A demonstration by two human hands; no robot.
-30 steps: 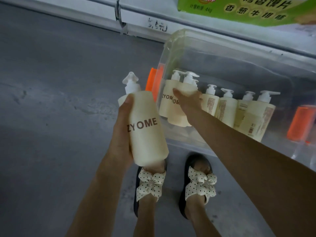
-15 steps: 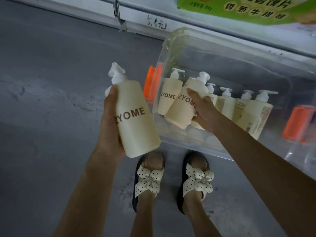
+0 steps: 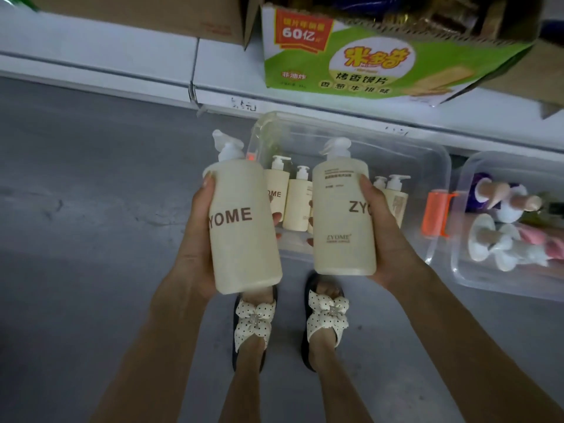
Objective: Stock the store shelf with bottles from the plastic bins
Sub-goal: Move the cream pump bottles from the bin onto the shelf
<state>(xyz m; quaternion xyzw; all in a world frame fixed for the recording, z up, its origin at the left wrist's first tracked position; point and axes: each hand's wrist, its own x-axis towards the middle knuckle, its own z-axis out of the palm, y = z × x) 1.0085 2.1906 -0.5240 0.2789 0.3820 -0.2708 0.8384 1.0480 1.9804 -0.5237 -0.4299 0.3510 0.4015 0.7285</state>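
Bottles fill both hands. The left grip is wrapped round the left bottle, a cream pump bottle. The thumb lies up its outer side, fingertips show past its inner edge, and the brown letters "YOME" face the camera. The right grip is curled round the right bottle of the same kind, which shows small print, a large "ZY" and a small ZYOME mark lower down. Both are held pump-up, side by side and apart, the left one leaning slightly. Behind them on the grey floor sits a clear plastic bin. A row of cream pump bottles stands in it, partly hidden by the two held ones. An orange latch sits on the bin's right end. Just beside it is a second clear bin holding bottles with white and tan tops, and purple and pink among them. Behind the bins runs a low white shelf, which carries a green and white carton and a brown cardboard box. Below the held bottles are two feet in spotted bow sandals.
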